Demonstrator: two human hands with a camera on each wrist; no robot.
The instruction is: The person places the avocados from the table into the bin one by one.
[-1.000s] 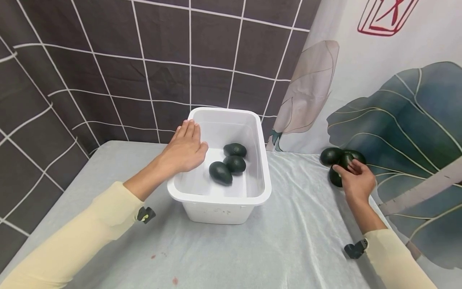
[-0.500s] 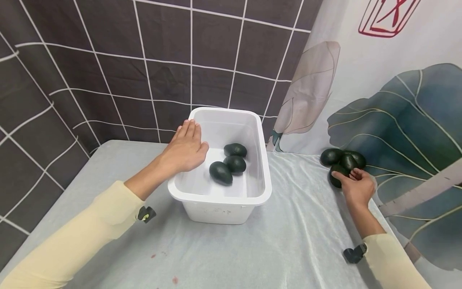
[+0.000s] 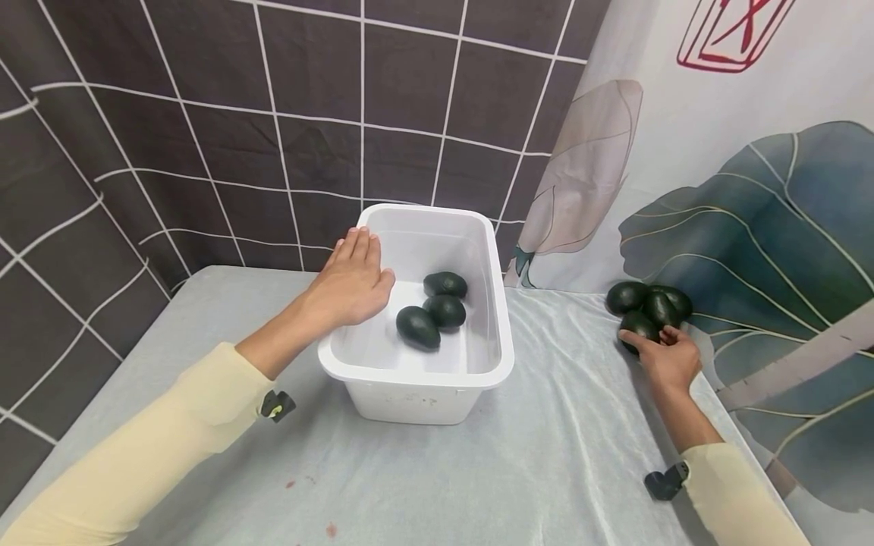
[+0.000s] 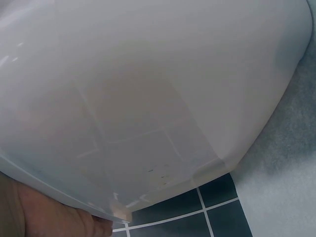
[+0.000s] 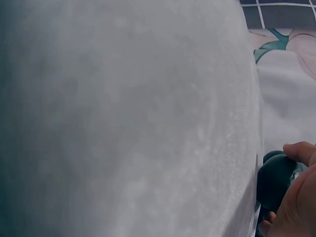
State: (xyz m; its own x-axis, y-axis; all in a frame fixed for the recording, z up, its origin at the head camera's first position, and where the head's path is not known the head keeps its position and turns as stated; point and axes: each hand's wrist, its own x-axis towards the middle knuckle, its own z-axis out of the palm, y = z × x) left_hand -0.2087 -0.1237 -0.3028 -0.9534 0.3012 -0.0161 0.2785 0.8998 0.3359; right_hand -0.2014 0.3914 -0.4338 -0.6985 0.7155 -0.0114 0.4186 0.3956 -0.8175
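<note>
In the head view my left hand [image 3: 351, 284] lies with straight fingers along the left rim of a white plastic tub [image 3: 416, 376]. Inside the tub are three dark green avocados, one nearer the front [image 3: 418, 327], one beside it [image 3: 445, 311] and one behind [image 3: 445, 284]. At the far right, my right hand [image 3: 672, 362] holds the nearest avocado [image 3: 639, 326] of a small cluster between thumb and curled fingers. The right wrist view shows the thumb on one side of this avocado [image 5: 274, 180] and fingertips on the other. Behind it sit more avocados [image 3: 626, 297], touching one another.
A pale grey cloth [image 3: 546, 455] covers the table. Dark tile-patterned fabric [image 3: 307, 152] hangs behind the tub. A white curtain with large leaf prints [image 3: 765, 212] hangs at the right, close to the avocado cluster.
My right hand has drawn back a little toward me and left, from over the cluster to around the nearest avocado. The left hand and tub have stayed in place.
</note>
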